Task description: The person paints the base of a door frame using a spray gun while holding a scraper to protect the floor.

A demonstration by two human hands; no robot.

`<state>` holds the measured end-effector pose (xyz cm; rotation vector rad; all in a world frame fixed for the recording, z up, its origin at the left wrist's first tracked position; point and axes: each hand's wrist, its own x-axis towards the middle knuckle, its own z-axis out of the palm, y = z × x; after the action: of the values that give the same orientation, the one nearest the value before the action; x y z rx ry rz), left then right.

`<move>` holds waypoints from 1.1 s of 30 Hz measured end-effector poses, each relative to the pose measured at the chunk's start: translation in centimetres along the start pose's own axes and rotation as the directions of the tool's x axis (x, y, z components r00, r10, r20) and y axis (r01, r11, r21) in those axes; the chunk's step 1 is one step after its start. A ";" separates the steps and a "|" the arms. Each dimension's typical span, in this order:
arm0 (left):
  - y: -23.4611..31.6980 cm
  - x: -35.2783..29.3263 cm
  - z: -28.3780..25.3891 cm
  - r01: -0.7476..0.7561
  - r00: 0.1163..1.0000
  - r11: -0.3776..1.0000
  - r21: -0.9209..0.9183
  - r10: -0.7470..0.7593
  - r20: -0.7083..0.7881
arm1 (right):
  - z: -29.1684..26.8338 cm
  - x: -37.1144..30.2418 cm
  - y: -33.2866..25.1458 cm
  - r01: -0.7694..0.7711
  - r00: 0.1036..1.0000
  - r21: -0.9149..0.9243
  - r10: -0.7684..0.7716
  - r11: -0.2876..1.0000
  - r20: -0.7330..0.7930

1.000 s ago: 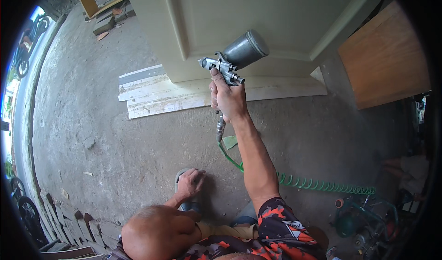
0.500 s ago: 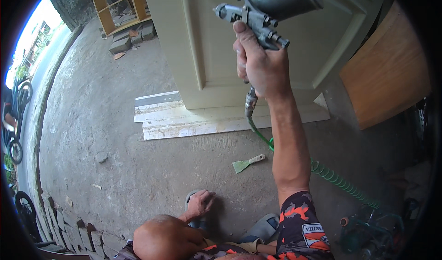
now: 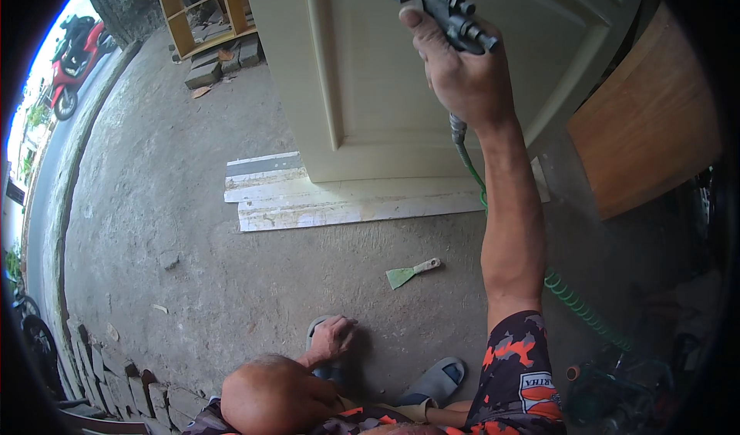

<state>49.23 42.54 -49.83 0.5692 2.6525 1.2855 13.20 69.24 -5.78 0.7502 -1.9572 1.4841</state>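
Note:
My right hand (image 3: 474, 77), raised at arm's length, grips a metal spray gun (image 3: 439, 11). The thumb lies along the back of the gun, and its dark cup is cut off by the upper edge. A green air hose (image 3: 472, 165) hangs from the handle and passes behind my forearm. Behind the gun, a cream panelled door (image 3: 432, 111) stands upright. Low down near my sandal, my left hand (image 3: 333, 339) hangs with its fingers loosely curled; nothing shows in them.
The door's foot stands at white boards (image 3: 324, 208). A putty knife (image 3: 412, 272) lies on the concrete. A wooden sheet (image 3: 647, 127) leans at right, with the coiled hose (image 3: 578, 308) below. A wooden frame (image 3: 204, 19) rests on blocks (image 3: 204, 73). A red scooter (image 3: 73, 61) shows at far left.
My right hand has moved right and slightly up with the spray gun, taking the hose along. My left hand stays put. On the street, the passing two-wheelers have changed; a red scooter now shows.

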 end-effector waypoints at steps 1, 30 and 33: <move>0.1 0.1 0.1 0.000 1.000 1.000 0.005 0.000 0.005 | -0.2 -0.4 0.6 0.136 0.990 -0.100 -0.130 0.986 0.063; 0.3 0.0 0.2 0.029 1.000 0.999 0.022 -0.029 -0.006 | 6.1 -21.4 5.4 -0.332 0.791 -0.347 0.460 0.877 0.405; 0.3 0.0 0.2 0.035 0.999 0.999 0.028 -0.035 0.002 | 6.5 -16.9 3.3 -0.238 0.873 -0.294 0.336 0.926 0.353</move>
<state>49.35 42.91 -49.72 0.5252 2.6704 1.2397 21.68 65.37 -21.65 0.7129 -2.6057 1.2866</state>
